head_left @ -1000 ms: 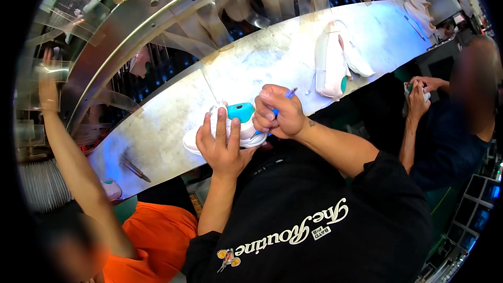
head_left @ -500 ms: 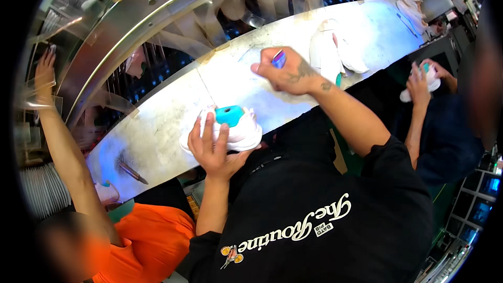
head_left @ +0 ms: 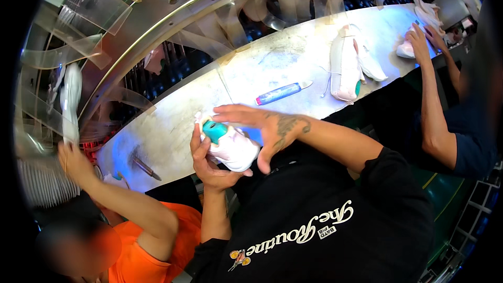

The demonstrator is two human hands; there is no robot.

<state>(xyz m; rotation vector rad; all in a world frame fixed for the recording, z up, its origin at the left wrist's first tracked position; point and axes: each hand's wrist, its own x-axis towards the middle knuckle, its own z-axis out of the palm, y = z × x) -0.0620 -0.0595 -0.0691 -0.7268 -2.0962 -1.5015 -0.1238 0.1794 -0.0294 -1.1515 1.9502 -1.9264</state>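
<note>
My left hand [head_left: 207,165] is closed around a white shoe [head_left: 237,149] with a teal shoe last [head_left: 213,130] inside it, lifted near my chest at the table's near edge. Over the shoe's far and right sides reaches my right hand [head_left: 275,131]. Its fingers are stretched out past the last and its thumb is apart; whether it touches the shoe is hard to tell. Beyond it, on the pale worktable [head_left: 178,126], lies a blue-handled tool [head_left: 280,94] with a pink end and a pointed tip.
White shoes [head_left: 345,68] lie to the right on the table, and a dark-tipped tool [head_left: 145,169] to the left. A metal machine frame [head_left: 209,8] with clear hanging strips runs along the back. A co-worker in orange [head_left: 173,230] and another in dark blue [head_left: 461,147] work either side.
My right hand has let go of the blue-handled tool, now on the table, and come to the shoe. My left hand has turned the shoe. The right co-worker's shoe is now at the table.
</note>
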